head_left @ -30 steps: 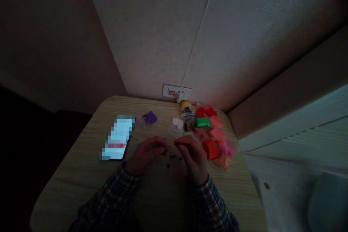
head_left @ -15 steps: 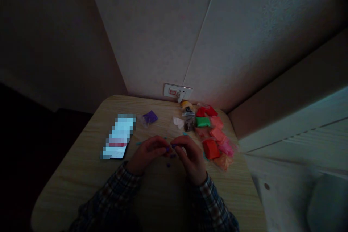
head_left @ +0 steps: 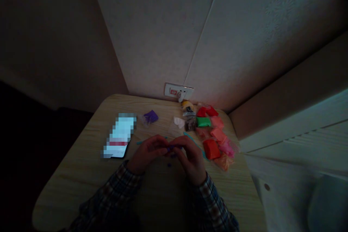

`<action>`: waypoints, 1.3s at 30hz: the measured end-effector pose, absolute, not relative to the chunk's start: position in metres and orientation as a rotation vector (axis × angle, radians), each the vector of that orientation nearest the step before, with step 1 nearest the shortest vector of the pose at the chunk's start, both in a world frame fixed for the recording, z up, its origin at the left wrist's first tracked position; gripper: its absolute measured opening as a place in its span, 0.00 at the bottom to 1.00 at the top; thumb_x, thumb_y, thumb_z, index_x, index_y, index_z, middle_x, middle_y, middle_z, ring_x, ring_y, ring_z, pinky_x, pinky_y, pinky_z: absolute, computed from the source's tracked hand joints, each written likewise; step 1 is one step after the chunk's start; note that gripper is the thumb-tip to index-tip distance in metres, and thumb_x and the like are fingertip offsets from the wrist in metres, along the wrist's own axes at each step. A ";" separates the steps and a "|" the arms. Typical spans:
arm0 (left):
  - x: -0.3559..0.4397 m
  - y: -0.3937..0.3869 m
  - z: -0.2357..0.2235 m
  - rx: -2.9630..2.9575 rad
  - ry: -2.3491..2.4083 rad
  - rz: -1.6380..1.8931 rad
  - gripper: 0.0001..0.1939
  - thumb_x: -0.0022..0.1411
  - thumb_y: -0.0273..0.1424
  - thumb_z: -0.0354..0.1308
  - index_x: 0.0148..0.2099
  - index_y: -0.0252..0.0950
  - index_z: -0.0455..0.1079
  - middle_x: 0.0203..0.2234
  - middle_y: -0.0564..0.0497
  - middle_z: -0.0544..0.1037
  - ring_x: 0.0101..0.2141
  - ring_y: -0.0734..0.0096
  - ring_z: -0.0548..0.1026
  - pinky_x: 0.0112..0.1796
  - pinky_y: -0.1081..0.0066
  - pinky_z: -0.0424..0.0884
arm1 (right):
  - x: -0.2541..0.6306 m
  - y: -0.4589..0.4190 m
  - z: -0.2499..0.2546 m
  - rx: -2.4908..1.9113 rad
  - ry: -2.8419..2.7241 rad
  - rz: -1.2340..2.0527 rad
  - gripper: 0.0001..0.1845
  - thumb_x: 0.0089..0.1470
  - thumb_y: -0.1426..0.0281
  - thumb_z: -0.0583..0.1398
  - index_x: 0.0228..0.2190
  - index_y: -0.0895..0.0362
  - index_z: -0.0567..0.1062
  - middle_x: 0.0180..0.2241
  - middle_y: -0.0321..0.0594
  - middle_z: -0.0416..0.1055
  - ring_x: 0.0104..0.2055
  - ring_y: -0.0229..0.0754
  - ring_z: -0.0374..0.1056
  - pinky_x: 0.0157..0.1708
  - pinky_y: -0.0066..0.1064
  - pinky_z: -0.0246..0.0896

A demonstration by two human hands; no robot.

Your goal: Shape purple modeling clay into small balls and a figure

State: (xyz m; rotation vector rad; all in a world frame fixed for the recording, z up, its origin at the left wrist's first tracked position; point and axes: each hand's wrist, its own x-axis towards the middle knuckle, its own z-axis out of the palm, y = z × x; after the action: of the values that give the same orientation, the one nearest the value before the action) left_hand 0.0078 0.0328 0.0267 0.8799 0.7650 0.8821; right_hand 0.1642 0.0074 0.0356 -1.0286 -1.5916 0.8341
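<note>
Left hand [head_left: 146, 155] and right hand [head_left: 192, 160] meet over the counter [head_left: 81, 174], thumb and fingers of each pressed together in a pinch. Purple material [head_left: 170, 148] is held where the fingertips converge; dim light and the fingers hide its outline, so whether it is one piece or two cannot be determined. It lies to the right of the left hand and to the left of the right hand, at the tips of both; neither hand is evidently nearer. The visible part appears to run crosswise, from one hand toward the other, though its full long axis cannot be confirmed. On the wearer's side of the fingertips, a small purple bit [head_left: 173, 156] sits just beside them, and a second dark bit [head_left: 169, 165] rests nearer the wearer. A blue-green strip [head_left: 204, 154] slants beyond and beside the right hand, next to a red packet [head_left: 211, 149]. A green packet [head_left: 203, 122] lies farther back. A purple packet [head_left: 151, 116] is beyond the left hand, and a phone [head_left: 119, 136] lies to that hand's left, well apart from the pinch.
</note>
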 end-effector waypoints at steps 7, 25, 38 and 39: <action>0.007 0.032 0.026 0.863 0.742 0.886 0.10 0.45 0.28 0.65 0.32 0.34 0.69 0.25 0.55 0.75 0.27 0.74 0.72 0.31 0.74 0.68 | 0.164 0.008 0.035 -1.012 -1.598 0.819 0.08 0.54 0.72 0.56 0.36 0.53 0.73 0.31 0.38 0.69 0.34 0.39 0.64 0.34 0.32 0.61; 0.008 0.033 0.026 0.866 0.734 0.878 0.11 0.45 0.28 0.65 0.32 0.34 0.68 0.26 0.55 0.75 0.28 0.73 0.73 0.33 0.71 0.68 | 0.164 0.007 0.038 -1.052 -1.639 0.802 0.08 0.54 0.71 0.56 0.35 0.52 0.74 0.32 0.39 0.68 0.34 0.40 0.64 0.34 0.32 0.62; 0.008 0.031 0.018 0.780 0.693 0.836 0.16 0.40 0.26 0.67 0.35 0.35 0.69 0.28 0.54 0.76 0.31 0.73 0.73 0.34 0.73 0.68 | 0.166 0.006 0.039 -1.094 -1.667 0.791 0.11 0.54 0.71 0.56 0.37 0.49 0.76 0.31 0.38 0.63 0.35 0.41 0.63 0.34 0.33 0.61; 0.008 0.031 0.018 0.776 0.698 0.832 0.16 0.40 0.26 0.67 0.35 0.35 0.69 0.28 0.54 0.76 0.30 0.73 0.73 0.33 0.73 0.68 | 0.165 0.006 0.039 -1.093 -1.669 0.788 0.11 0.54 0.71 0.56 0.37 0.49 0.76 0.31 0.38 0.63 0.35 0.41 0.62 0.34 0.33 0.61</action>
State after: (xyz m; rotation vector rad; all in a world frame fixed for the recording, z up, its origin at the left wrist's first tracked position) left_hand 0.0081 0.0311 0.0177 0.7756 0.6978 0.8324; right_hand 0.1654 0.0058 0.0387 -1.0929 -1.6695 0.7881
